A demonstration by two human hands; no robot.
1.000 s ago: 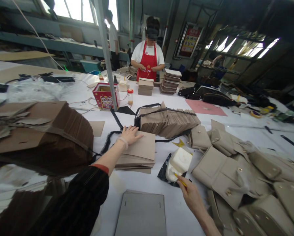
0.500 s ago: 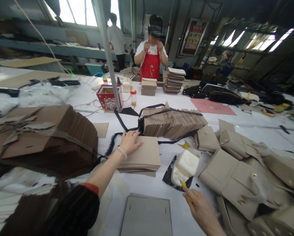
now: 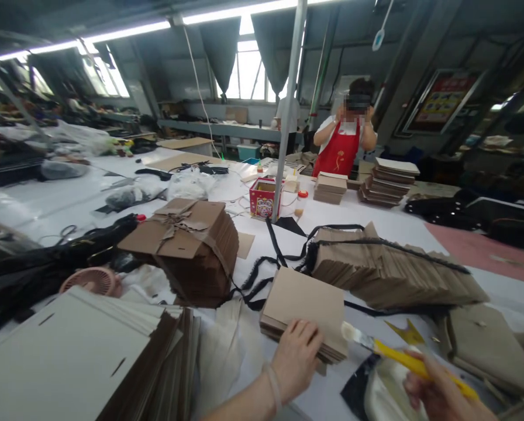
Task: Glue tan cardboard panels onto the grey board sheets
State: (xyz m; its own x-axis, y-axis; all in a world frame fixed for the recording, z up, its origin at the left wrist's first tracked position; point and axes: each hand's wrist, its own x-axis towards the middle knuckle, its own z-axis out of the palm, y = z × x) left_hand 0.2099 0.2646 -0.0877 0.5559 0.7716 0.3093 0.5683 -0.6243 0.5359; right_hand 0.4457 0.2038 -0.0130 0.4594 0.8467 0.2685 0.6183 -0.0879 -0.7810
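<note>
While the right hand (image 3: 440, 400) clamped the brush (image 3: 397, 354), the left hand (image 3: 297, 352), grip unclear, touched likely stiff boards (image 3: 308, 295) at their near, graspable edge.

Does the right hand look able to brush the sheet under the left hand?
Probably yes: the right hand holds the brush, bristles near the sheet, and the left hand covers only its near edge.

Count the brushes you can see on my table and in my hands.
1 that I can make out: the brush in your right hand, bristles at the right edge of the stack. Others may be hidden in the clutter farther back.
</note>
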